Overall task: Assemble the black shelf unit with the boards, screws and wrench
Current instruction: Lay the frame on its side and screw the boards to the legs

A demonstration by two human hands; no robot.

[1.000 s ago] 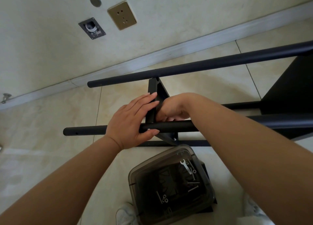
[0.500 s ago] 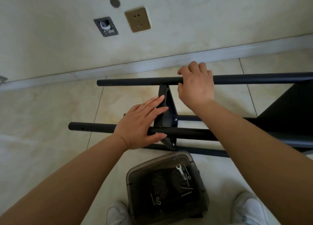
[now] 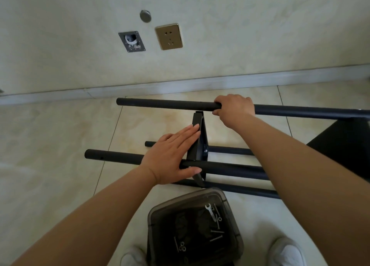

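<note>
a: where is the black shelf frame (image 3: 230,168)?
b: it lies on its side on the tiled floor (image 3: 50,145), close to the wall (image 3: 80,45). four long black poles run left to right.
a: what is the right hand (image 3: 234,108) doing?
b: its fingers are curled round the far pole (image 3: 166,104), the one nearest the wall. it grips it tight.
a: and the left hand (image 3: 172,155)?
b: it is flat, with straight fingers. they press on a thin black board (image 3: 200,137) that stands on its edge between the poles. the palm rests on the near top pole (image 3: 114,157), and the thumb lies just under that pole.
a: does the board touch the far pole?
b: its top end sits just under it. i cannot tell if they touch.
a: where are the screws (image 3: 216,238)?
b: in a dark see-through box (image 3: 192,225) on the floor, near the white shoes (image 3: 286,253). a small silver wrench (image 3: 210,211) lies in there too, with some little rings (image 3: 182,246).
a: anything else?
b: a gold wall socket (image 3: 169,36), a grey square plate (image 3: 132,41) beside it, and a round grey cap (image 3: 145,16) above. a big black panel (image 3: 344,145) of the shelf is at the right.
</note>
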